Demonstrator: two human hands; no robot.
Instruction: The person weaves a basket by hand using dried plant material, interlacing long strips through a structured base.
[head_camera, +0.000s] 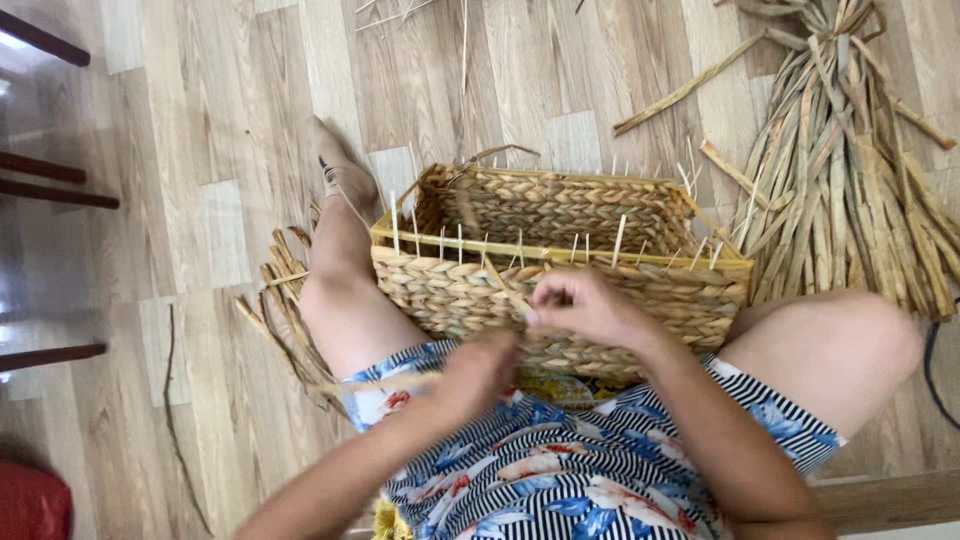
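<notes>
Open floor (200, 150) left of basket (560, 240) — thin stakes (618, 240) perhaps bar its mouth, straw bundle (850, 180) crowding right.

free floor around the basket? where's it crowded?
Bare wood plank floor lies beyond the rectangular woven straw basket, left toward the dark chair legs. Crowded: dried reed bundle to the right, loose strips by the left leg, both hands at the basket's near wall.

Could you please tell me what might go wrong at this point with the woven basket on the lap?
The thin upright stakes stick up from the basket rim close to the right hand; they might prick a finger or snap. The left hand looks blurred, so a hard pull on its strand could perhaps tilt the basket off the knees.
</notes>
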